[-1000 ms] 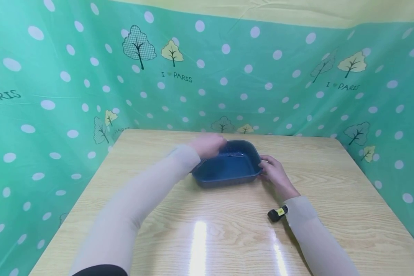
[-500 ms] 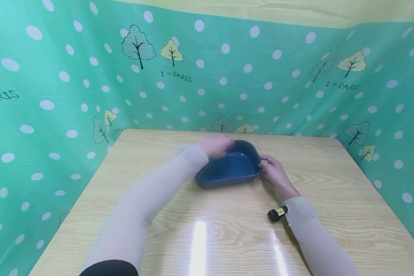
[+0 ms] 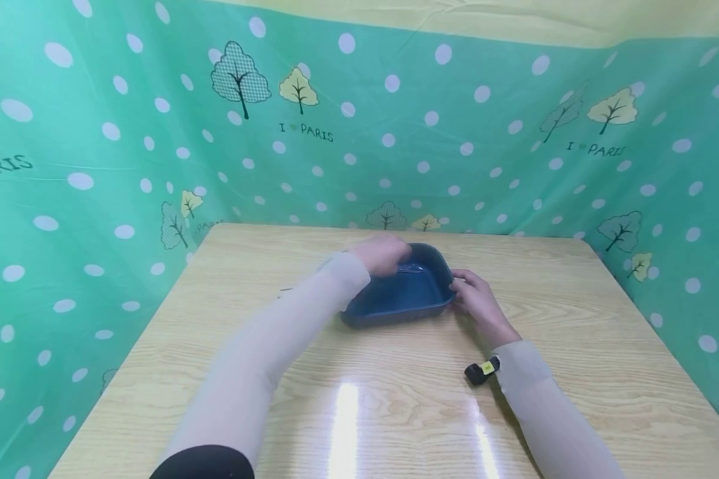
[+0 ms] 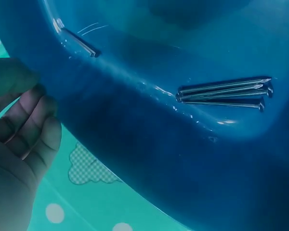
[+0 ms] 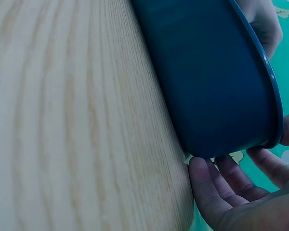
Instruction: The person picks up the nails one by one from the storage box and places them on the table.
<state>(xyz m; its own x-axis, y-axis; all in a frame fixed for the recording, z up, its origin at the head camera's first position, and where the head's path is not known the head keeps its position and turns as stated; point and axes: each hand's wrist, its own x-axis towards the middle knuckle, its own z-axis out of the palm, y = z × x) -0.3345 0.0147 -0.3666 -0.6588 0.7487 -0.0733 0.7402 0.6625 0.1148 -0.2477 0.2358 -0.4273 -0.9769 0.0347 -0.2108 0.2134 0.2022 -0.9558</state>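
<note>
The left hand [image 3: 383,255] has slid a little rightward over the far side of the dark blue basin [image 3: 395,316] since a second ago; the right hand [image 3: 478,301] and basin stay put. The left fingers are bent beside the basin's wall, and whether they pinch anything cannot be told. The right hand grips the basin's right end, thumb at the rim, fingers under it. Inside, a cluster of nails [image 4: 224,91] lies well apart from another nail-like piece [image 4: 81,42].

The basin sits toward the far edge of a pale wood-grained bench [image 3: 563,319], whose nearer half carries two bright streaks of glare [image 3: 345,426]. Behind and along both sides hangs a teal curtain [image 3: 407,179] with white dots, printed trees and "PARIS" lettering, topped by a pale yellow band [image 3: 515,20].
</note>
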